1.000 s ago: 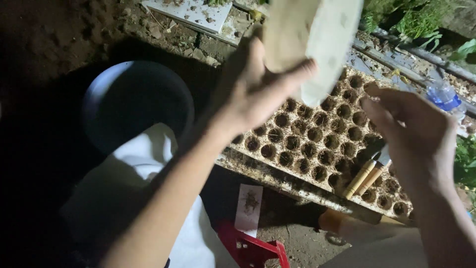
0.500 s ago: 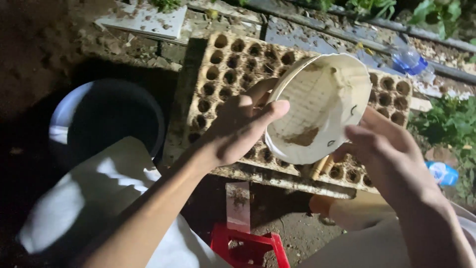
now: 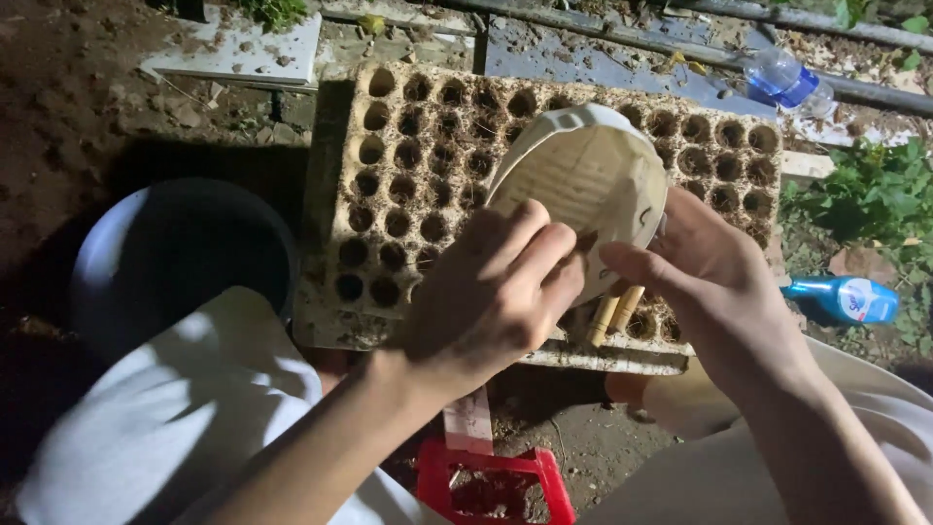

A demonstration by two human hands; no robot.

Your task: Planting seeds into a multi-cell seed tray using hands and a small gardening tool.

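A white bowl [image 3: 583, 175], smeared brown inside, is tilted over a pale seedling tray [image 3: 408, 126] with several round soil-filled cells. My left hand [image 3: 496, 292] grips the bowl's near rim from the left. My right hand [image 3: 709, 277] holds the bowl's right side, thumb pressed on its rim. Two wooden-handled tools [image 3: 614, 313] lie on the tray just under the bowl, partly hidden by my hands.
A dark round bucket [image 3: 175, 262] stands left of the tray. A red plastic stool [image 3: 496, 486] shows below. A blue bottle [image 3: 846, 298] lies at right by green plants [image 3: 875, 194]. Another plastic bottle [image 3: 787, 78] lies behind, near pipes and a white slab [image 3: 243, 49].
The bowl came down from high above the tray to just over it and turned. Both hands closed in on it; my right hand now grips its side.
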